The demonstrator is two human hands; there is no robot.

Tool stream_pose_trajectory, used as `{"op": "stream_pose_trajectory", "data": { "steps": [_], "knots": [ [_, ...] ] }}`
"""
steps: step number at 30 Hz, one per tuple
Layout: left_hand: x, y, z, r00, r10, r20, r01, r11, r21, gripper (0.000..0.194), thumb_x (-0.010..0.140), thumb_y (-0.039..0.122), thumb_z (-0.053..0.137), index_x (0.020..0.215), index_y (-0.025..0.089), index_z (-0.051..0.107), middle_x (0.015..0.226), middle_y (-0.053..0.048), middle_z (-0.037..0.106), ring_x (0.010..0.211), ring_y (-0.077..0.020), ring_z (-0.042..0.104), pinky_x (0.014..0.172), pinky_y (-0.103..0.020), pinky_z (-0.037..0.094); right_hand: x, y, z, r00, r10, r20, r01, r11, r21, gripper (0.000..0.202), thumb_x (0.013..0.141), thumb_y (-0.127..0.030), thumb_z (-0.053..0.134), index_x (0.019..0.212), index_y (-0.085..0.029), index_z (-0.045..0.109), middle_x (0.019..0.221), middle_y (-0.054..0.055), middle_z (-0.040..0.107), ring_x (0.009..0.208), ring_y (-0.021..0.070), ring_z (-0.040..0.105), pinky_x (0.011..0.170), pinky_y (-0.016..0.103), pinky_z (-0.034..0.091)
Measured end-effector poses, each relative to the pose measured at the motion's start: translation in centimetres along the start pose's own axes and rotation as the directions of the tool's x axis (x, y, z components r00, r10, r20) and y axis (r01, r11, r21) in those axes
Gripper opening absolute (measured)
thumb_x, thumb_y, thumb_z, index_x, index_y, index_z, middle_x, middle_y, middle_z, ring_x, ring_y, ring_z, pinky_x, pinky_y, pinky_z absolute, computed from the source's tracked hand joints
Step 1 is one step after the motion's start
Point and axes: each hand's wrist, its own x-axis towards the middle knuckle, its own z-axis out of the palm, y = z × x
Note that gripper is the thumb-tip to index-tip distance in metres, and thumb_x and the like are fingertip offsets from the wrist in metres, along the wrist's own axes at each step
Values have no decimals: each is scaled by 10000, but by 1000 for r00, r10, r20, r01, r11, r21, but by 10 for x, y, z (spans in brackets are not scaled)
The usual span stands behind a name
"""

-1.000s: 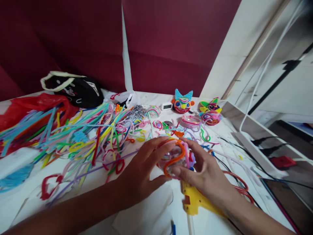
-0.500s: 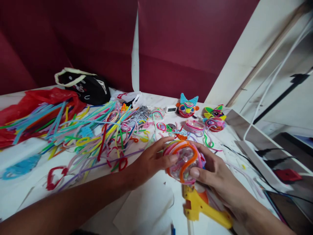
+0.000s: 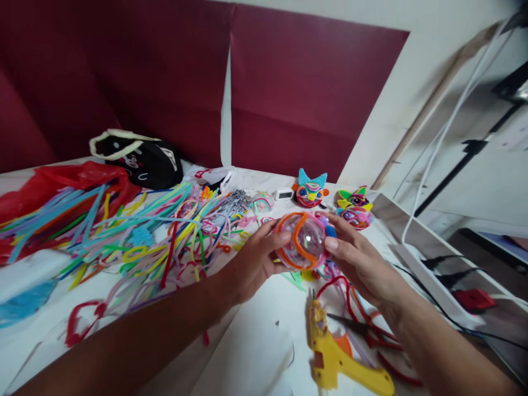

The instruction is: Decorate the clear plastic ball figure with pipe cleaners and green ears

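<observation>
A clear plastic ball [image 3: 308, 242] trimmed with orange and pink pipe cleaners is held up above the table between both hands. My left hand [image 3: 260, 254] grips its left side, thumb on the front. My right hand [image 3: 350, 254] holds its right side, where a bit of blue and pink shows by the fingers. The fingers behind the ball are partly hidden. Below the ball lies a yellow hot glue gun [image 3: 336, 357], nozzle pointing away from me. Scissors [image 3: 363, 329] with dark blades lie beside it, partly covered by my right forearm.
Loose pipe cleaners [image 3: 165, 220] spread across the left, some in a red plastic bag [image 3: 94, 175]. Two decorated balls, one with blue ears [image 3: 311, 190], one with a yellow-green top [image 3: 355, 206], stand at the back. A power strip [image 3: 433, 286] with cables lies right.
Both hands have raised the ball a little and turned it, so more clear plastic faces me. The scissors and red pipe cleaners beside the glue gun have come into view. My view has tilted slightly.
</observation>
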Motion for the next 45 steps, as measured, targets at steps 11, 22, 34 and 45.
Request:
{"op": "stream_pose_trajectory", "data": {
  "steps": [11, 22, 34, 45],
  "knots": [
    [36, 5, 26, 956, 250, -153, -283, 921, -267, 382, 889, 282, 579, 1264, 222, 548, 1241, -78, 638, 1129, -228, 613, 868, -313, 550, 28, -17, 25, 964, -259, -64, 256, 965, -50, 719, 662, -437, 835, 1261, -213, 505, 1273, 131, 639, 1149, 295, 613, 996, 493, 467],
    [31, 5, 24, 960, 248, -130, -263, 958, -114, 356, 902, 311, 580, 1251, 267, 519, 1293, -75, 608, 1171, -258, 599, 924, -415, 534, 45, -14, 9, 954, -298, -27, 295, 952, -79, 748, 660, -433, 830, 1286, -236, 471, 1259, 118, 626, 1166, 300, 598, 999, 514, 456],
    [29, 1, 29, 959, 231, -164, -237, 971, -19, 325, 831, 335, 704, 1070, 202, 529, 1087, -91, 678, 1022, -280, 680, 889, -475, 549, 39, -18, -13, 914, -371, 165, 397, 901, -174, 763, 687, -372, 837, 1326, -249, 439, 1346, 127, 588, 1220, 275, 586, 1038, 486, 447],
    [30, -9, 28, 962, 269, 36, -265, 959, -98, 400, 851, 225, 628, 1240, 218, 534, 1246, -94, 647, 1163, -269, 619, 980, -428, 501, 28, -3, -15, 852, -508, 125, 513, 764, -391, 830, 737, -360, 813, 1436, -273, 374, 1513, 91, 447, 1394, 281, 415, 1145, 460, 353]
  ]
}}
